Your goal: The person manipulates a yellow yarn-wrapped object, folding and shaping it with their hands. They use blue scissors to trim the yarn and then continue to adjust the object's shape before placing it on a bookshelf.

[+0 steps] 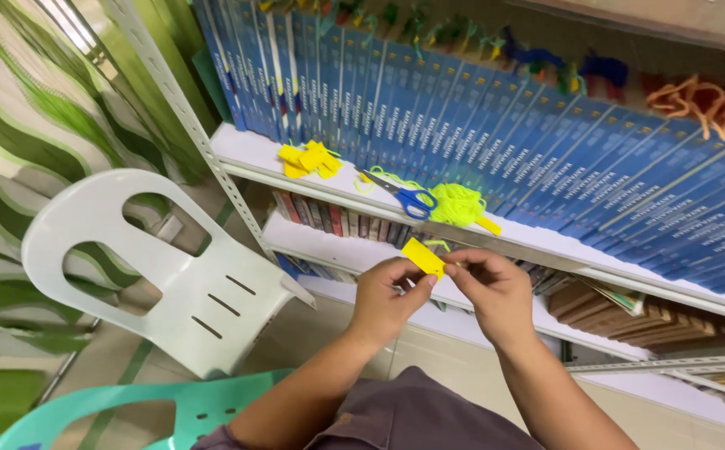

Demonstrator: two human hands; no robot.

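My left hand [386,293] pinches a small yellow paper tag [423,256] by its lower edge. My right hand [496,287] meets it at the tag's right end, fingers closed on a thin yellow-green string [440,244] that runs through the tag. Both hands hover in front of a white shelf [245,154]. On that shelf lie a pile of yellow tags [310,159], blue-handled scissors [404,196] and a bundle of neon yellow-green string [456,204].
A long row of blue book spines [496,117] fills the shelf, with coloured strings hanging from their tops. Lower shelves [337,250] hold more books. A white plastic chair [154,267] stands left, a teal chair [145,408] below it, and green patterned curtains [12,167] at far left.
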